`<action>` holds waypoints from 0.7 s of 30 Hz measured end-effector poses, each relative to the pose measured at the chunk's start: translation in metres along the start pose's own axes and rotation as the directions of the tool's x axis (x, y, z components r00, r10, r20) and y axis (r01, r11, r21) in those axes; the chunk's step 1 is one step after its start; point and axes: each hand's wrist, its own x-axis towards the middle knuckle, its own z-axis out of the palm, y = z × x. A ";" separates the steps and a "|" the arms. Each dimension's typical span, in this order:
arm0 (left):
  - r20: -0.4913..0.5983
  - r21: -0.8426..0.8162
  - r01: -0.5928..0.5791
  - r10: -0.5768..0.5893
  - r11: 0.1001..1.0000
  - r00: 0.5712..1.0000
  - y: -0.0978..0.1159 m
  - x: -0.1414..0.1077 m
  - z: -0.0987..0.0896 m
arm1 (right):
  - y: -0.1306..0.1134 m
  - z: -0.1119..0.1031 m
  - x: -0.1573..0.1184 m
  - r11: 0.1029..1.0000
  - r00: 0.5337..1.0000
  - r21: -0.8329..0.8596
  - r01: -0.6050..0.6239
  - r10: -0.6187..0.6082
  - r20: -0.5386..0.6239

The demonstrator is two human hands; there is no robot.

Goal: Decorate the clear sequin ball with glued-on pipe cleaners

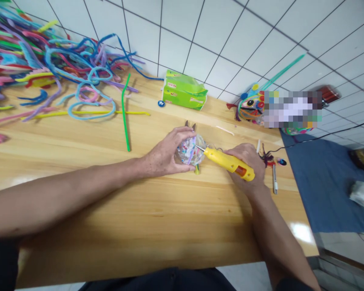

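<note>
My left hand (pixel 166 155) is wrapped round the left side of a clear round object (pixel 202 151) with colourful bits and a purple strip across it. Two dark pointed pieces (pixel 190 125) stick up at its top, and a small yellow-green piece (pixel 197 169) shows below it. In my right hand (pixel 249 163) is a yellow glue gun (pixel 224 160), its metal tip pointing left at the purple strip. Whether the tip touches the strip is too small to tell.
Pipe cleaners (pixel 63 68) are heaped at the back left, with a green one (pixel 125 117) nearer. A green tissue pack (pixel 184 91) lies against the tiled wall. Decorated crafts (pixel 250 107), a cutter (pixel 274 180) and a black cord (pixel 330 132) are at the right.
</note>
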 end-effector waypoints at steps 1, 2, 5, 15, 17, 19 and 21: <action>-0.001 -0.003 -0.001 0.001 1.000 1.000 0.000 0.000 0.000 | 0.000 0.000 0.000 1.000 1.000 -0.001 0.002 -0.002 0.000; -0.001 -0.005 -0.002 0.002 1.000 1.000 0.000 0.000 0.000 | 0.000 0.000 0.001 1.000 1.000 -0.003 0.003 -0.003 0.003; 0.000 -0.001 -0.006 0.006 1.000 1.000 0.000 0.000 0.000 | 0.000 0.000 0.001 1.000 1.000 0.004 0.013 -0.013 0.015; 0.004 0.009 -0.007 0.007 1.000 1.000 0.000 0.000 0.000 | 0.002 -0.004 -0.001 1.000 0.999 0.027 0.010 -0.011 0.032; 0.004 0.001 0.000 0.000 1.000 1.000 0.000 0.000 0.000 | 0.003 -0.002 -0.001 1.000 1.000 0.026 0.011 -0.012 0.029; -0.003 -0.007 0.004 -0.004 1.000 1.000 0.000 0.000 0.000 | 0.002 -0.001 0.000 1.000 1.000 0.022 0.006 -0.007 0.023; -0.005 -0.012 0.008 -0.008 1.000 1.000 0.000 0.000 0.001 | 0.002 0.000 0.000 1.000 1.000 0.022 -0.007 0.007 0.021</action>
